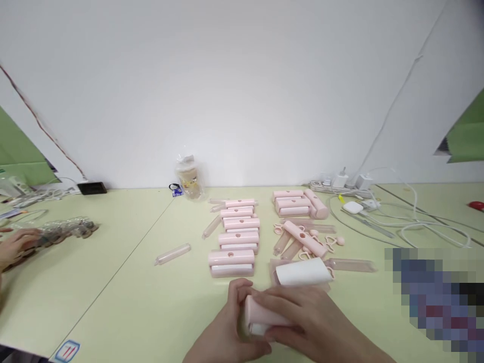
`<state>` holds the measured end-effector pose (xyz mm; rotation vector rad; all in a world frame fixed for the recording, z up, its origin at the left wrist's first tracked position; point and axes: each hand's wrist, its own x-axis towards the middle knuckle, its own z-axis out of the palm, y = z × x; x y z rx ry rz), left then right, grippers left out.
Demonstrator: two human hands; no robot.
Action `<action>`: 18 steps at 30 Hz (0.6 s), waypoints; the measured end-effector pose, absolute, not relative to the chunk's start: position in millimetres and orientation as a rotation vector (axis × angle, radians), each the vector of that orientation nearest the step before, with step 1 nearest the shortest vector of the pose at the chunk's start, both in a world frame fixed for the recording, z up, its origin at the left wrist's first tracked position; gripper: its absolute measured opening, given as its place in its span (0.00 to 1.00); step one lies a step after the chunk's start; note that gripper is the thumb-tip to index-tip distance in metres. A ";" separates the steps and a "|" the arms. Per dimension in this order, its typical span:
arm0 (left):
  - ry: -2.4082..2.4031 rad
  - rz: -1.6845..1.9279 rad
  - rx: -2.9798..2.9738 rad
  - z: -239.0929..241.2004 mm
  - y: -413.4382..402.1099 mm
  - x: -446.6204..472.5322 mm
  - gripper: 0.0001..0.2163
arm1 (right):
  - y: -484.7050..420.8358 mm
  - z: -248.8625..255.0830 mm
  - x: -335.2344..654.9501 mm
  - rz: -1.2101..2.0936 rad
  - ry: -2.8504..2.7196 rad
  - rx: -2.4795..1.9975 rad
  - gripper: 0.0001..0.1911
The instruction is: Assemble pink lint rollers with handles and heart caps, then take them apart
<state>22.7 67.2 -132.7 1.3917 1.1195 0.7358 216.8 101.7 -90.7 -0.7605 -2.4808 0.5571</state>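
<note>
Near the table's front edge, my right hand (312,315) is wrapped over a pink roller case (262,311) with a white roll showing beneath it. My left hand (230,320) curls round the left end of the same case, thumb below and fingers above. Part of the case is hidden by my fingers. Just beyond lies a white paper roll (302,272) on a translucent pink cover. A column of similar pink cases (232,258), each with a round hole on top, stretches away ahead of my left hand.
Another pink case (304,238) lies across translucent covers and small heart-shaped rings (330,244). More pink cases (293,203) stand behind. A lone translucent piece (173,254) lies left. White cables (412,227), a bagged cup (190,181) and another person's hand (18,244) are around.
</note>
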 end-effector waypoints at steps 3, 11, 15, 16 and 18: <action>1.120 0.733 1.391 -137.4 66.8 21.9 0.33 | 101.0 -91.2 214.0 0.432 -2.607 -0.714 0.23; 1.084 0.775 1.429 -137.2 67.7 18.5 0.29 | 101.2 -86.6 213.5 0.393 -2.662 -0.741 0.21; 1.056 0.793 1.475 -136.4 68.7 18.3 0.26 | 101.1 -95.7 208.2 0.344 -2.655 -0.706 0.20; 1.043 0.811 1.488 -135.8 68.7 18.3 0.25 | 101.0 -98.9 206.3 0.344 -2.645 -0.684 0.20; 1.020 0.849 1.492 -135.3 67.7 17.6 0.24 | 100.9 -104.6 202.0 0.357 -2.632 -0.656 0.19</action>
